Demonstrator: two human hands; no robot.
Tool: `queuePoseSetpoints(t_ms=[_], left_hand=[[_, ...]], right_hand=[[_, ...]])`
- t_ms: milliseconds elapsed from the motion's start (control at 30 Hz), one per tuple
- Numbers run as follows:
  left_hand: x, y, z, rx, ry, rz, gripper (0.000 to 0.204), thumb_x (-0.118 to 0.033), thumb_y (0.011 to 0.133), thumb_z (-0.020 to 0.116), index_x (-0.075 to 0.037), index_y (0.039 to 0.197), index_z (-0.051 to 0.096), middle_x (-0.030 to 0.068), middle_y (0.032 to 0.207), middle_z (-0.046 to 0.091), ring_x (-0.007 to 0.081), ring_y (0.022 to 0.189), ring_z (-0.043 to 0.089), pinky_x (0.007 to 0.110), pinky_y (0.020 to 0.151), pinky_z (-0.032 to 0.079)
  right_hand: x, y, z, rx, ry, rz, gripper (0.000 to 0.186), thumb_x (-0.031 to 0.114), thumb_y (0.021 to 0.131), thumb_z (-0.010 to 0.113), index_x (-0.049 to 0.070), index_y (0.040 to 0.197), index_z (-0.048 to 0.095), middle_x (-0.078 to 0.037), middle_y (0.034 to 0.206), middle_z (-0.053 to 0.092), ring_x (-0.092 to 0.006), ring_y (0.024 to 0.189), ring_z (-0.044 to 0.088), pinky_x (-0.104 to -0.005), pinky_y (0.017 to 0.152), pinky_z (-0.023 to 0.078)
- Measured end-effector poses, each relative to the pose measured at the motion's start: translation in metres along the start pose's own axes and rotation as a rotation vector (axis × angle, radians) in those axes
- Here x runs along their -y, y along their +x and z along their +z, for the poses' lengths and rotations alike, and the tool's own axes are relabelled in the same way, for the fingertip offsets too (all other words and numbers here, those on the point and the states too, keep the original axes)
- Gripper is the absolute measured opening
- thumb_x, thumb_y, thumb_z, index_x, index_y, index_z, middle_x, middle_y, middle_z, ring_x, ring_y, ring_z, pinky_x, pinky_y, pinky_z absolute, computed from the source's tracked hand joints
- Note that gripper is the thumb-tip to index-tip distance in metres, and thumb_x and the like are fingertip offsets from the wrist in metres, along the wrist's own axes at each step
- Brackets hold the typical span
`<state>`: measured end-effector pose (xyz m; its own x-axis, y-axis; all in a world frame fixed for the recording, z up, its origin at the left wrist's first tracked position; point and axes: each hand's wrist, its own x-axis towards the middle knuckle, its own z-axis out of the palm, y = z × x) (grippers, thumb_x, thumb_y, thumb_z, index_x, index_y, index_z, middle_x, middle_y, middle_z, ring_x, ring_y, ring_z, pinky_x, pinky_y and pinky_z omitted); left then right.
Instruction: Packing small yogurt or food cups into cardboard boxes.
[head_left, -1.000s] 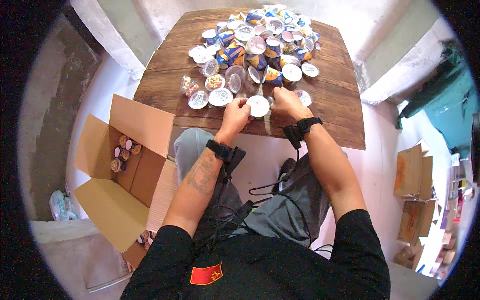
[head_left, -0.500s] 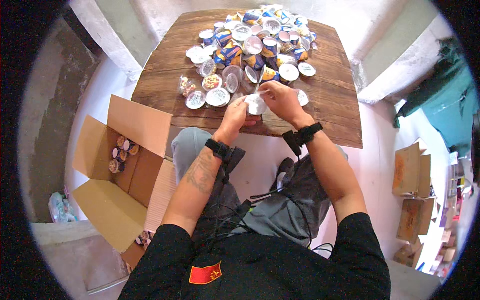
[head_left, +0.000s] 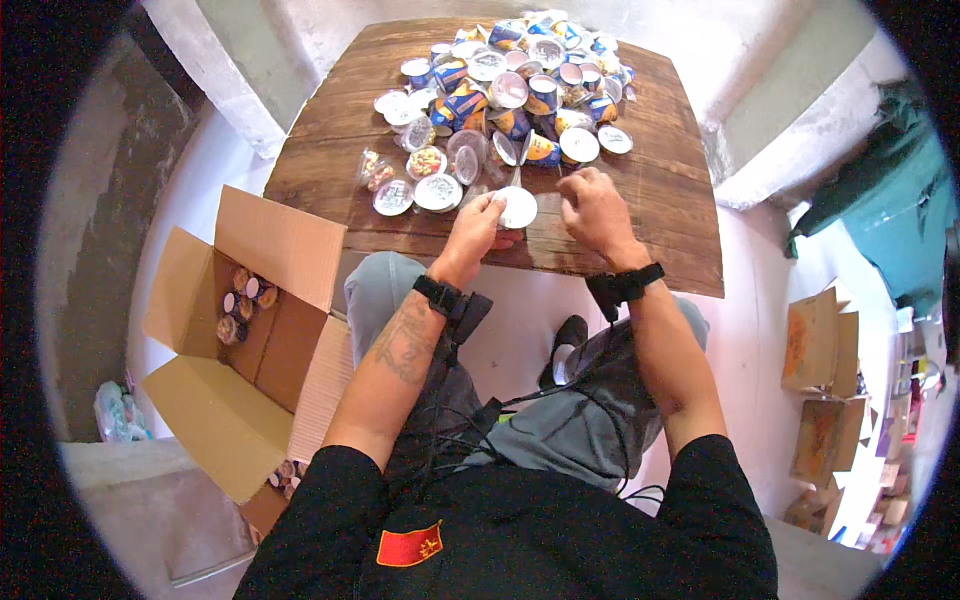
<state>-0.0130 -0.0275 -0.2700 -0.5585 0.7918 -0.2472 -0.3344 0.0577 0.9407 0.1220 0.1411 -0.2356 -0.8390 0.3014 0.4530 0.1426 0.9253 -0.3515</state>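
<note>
My left hand (head_left: 478, 232) grips a small cup (head_left: 518, 207) near the table's front edge, its round white top facing up. Just right of it, apart from the cup, is my right hand (head_left: 600, 215). Its fingers are curled together, and anything between them is too small or hidden to make out. Beyond both hands lie white-lidded cups (head_left: 437, 192), a clear-topped cup with colourful contents (head_left: 426, 162) and a blue-and-yellow cup (head_left: 541, 150) on its side.
A large heap of blue, yellow and white cups (head_left: 510, 90) covers the far part of the wooden table (head_left: 670, 200). An open cardboard box (head_left: 280, 240) with several cups inside stands at my left. More cartons (head_left: 820, 340) stand on the right.
My right hand has moved right, away from the cup it was pinching at. My left hand keeps its hold, and the cup's white top now shows plainly.
</note>
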Motion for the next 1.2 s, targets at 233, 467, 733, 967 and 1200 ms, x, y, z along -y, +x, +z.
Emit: queuePoseSetpoints(t_ms=[233,467,733,967,1200], left_hand=[[0.005,0.000,0.001,-0.038,0.003,0.026,0.033,-0.021,0.098,0.050,-0.005,0.126,0.055,0.0069,0.102,0.068,0.0154,0.077,0.068,0.027,0.060,0.054],[0.006,0.003,0.004,-0.027,-0.014,0.011,0.034,-0.020,0.098,0.050,-0.005,0.128,0.054,0.0075,0.103,0.068,0.0158,0.077,0.068,0.027,0.060,0.054],[0.012,0.006,0.006,-0.018,0.000,0.056,0.035,-0.018,0.096,0.052,-0.004,0.128,0.053,0.0084,0.107,0.067,0.0168,0.078,0.069,0.027,0.060,0.055],[0.012,0.006,0.009,0.008,0.012,0.035,0.034,-0.018,0.096,0.052,-0.004,0.127,0.053,0.0081,0.106,0.067,0.0166,0.079,0.068,0.027,0.062,0.055],[0.018,0.009,0.014,0.015,-0.016,0.065,0.035,-0.022,0.097,0.050,-0.005,0.127,0.052,0.0082,0.106,0.066,0.0165,0.078,0.068,0.028,0.063,0.055]], right_hand=[[-0.037,-0.022,0.002,0.145,-0.529,0.114,0.014,0.015,0.079,0.066,0.010,0.092,0.065,-0.010,0.099,0.061,-0.0302,0.100,0.056,-0.0424,0.081,0.049],[-0.049,-0.026,0.003,0.100,-0.581,0.101,0.012,0.014,0.080,0.065,0.012,0.091,0.065,-0.008,0.092,0.061,-0.0283,0.091,0.059,-0.0409,0.075,0.051],[-0.018,-0.013,-0.005,-0.284,0.357,0.405,0.017,0.016,0.090,0.064,0.004,0.101,0.063,-0.010,0.092,0.067,-0.0246,0.082,0.067,-0.0381,0.068,0.052],[-0.006,-0.019,0.006,-0.122,1.383,0.826,0.023,0.018,0.098,0.058,0.003,0.115,0.057,-0.006,0.099,0.066,-0.0146,0.089,0.065,-0.0311,0.083,0.056],[-0.006,-0.019,0.019,-0.086,1.599,0.889,0.022,0.016,0.098,0.057,0.005,0.116,0.057,-0.006,0.104,0.066,-0.0154,0.091,0.065,-0.0329,0.087,0.055]])
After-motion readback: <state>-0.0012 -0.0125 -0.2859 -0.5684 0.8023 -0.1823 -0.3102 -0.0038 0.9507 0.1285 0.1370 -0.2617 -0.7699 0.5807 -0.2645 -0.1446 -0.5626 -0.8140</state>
